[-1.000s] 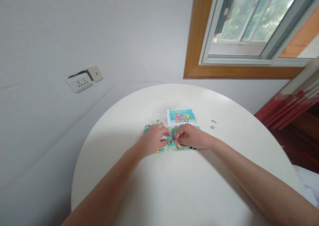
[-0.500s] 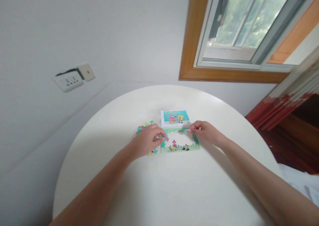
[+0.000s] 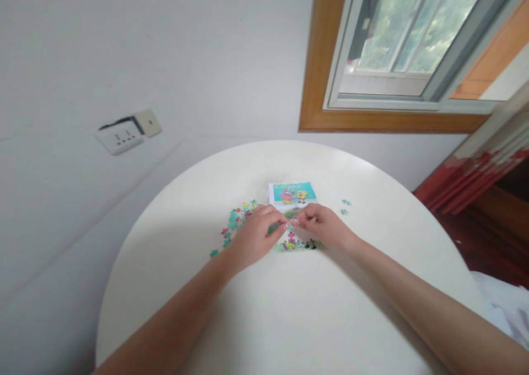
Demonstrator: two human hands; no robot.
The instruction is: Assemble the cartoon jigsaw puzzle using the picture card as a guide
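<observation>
My left hand (image 3: 264, 231) is closed in a pinch over the jigsaw puzzle (image 3: 297, 247), its fingertips nearly meeting those of my right hand (image 3: 320, 224). My right hand pinches too, from the other side. A small teal puzzle piece seems to lie between the fingertips, mostly hidden by them. The partly assembled puzzle shows a cartoon scene along its lower edge, with a pink piece (image 3: 291, 236) standing up from it; both hands cover much of its upper part. Just behind lies a picture card (image 3: 292, 194) with cartoon figures on teal.
Loose puzzle pieces (image 3: 233, 219) are heaped left of the puzzle, partly behind my left hand. Two teal pieces (image 3: 345, 207) lie to the right. All rest on a round white table (image 3: 281, 309) against a wall with a socket (image 3: 120, 136) and a window (image 3: 397, 49).
My right hand has moved left and my left hand slightly right, so their fingertips come together over the puzzle. More loose pieces now show on both sides. The view has shifted slightly.
</observation>
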